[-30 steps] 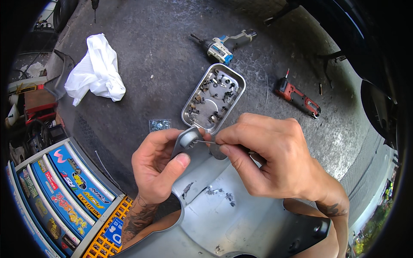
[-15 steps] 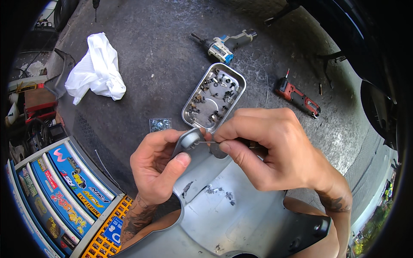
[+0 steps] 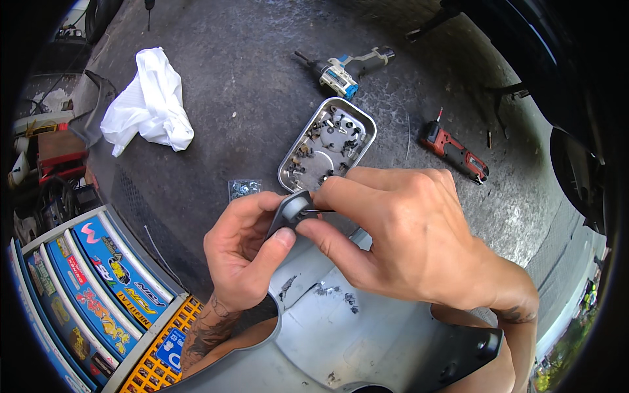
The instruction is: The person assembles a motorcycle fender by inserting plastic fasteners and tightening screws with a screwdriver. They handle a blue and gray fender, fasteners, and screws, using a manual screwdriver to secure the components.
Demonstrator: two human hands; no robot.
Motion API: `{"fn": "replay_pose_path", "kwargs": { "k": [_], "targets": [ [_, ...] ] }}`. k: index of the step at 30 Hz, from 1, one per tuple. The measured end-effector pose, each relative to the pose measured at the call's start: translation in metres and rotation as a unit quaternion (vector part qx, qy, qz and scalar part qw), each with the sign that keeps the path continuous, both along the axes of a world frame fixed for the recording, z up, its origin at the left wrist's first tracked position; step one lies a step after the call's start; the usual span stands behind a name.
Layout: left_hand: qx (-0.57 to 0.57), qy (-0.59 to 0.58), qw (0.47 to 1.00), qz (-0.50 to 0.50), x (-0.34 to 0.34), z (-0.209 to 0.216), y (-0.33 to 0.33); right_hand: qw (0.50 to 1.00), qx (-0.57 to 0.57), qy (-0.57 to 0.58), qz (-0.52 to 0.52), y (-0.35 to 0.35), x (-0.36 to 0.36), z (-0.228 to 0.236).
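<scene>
A large grey plastic panel [image 3: 314, 327] with scuffed dark patches lies across my lap. Above its far end, my left hand [image 3: 246, 252] pinches a small grey plastic piece with a dark rim [image 3: 289, 213] between thumb and fingers. Whether that piece joins the panel is hidden. My right hand [image 3: 400, 232] is closed, thumb and forefinger together, on a thin metal rod [image 3: 322, 211]. The rod meets the right face of the piece. Its other end is covered by my right fingers.
Beyond my hands stands a metal tray [image 3: 283, 171] of small screws and clips, with a clear bag of hardware [image 3: 244, 188] nearby. A blue-white power driver [image 3: 339, 77], a red-black power tool [image 3: 455, 152] and a white cloth or bag [image 3: 151, 105] lie on the floor. A stickered drawer cabinet [image 3: 141, 298] stands left.
My right hand has moved left, bringing its fingertips close against the small grey piece. Less of the thin rod shows now. My left hand keeps its hold, with the piece slightly turned.
</scene>
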State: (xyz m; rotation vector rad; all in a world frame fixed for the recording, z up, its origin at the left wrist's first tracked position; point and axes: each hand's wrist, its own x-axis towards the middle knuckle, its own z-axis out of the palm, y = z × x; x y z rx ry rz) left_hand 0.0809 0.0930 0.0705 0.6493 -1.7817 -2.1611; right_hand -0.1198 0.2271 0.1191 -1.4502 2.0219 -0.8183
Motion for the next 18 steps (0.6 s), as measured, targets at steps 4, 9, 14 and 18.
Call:
{"fn": "replay_pose_path", "kwargs": {
  "k": [4,9,14,18],
  "targets": [
    [0.004,0.023,1.0,-0.003,0.0,-0.001,0.0,0.998,-0.068,0.0,0.018,-0.001,-0.004,-0.014],
    [-0.001,0.036,0.999,-0.026,-0.003,0.001,-0.001,0.976,-0.201,-0.055,0.063,-0.006,-0.018,-0.049],
    [-0.013,0.04,0.999,-0.024,-0.011,0.01,0.0,0.957,-0.274,-0.002,0.095,-0.007,-0.026,-0.068],
    [-0.095,-0.024,0.995,-0.029,-0.014,0.021,0.004,0.946,-0.301,0.009,0.119,-0.008,-0.031,-0.071]
  ]
}}
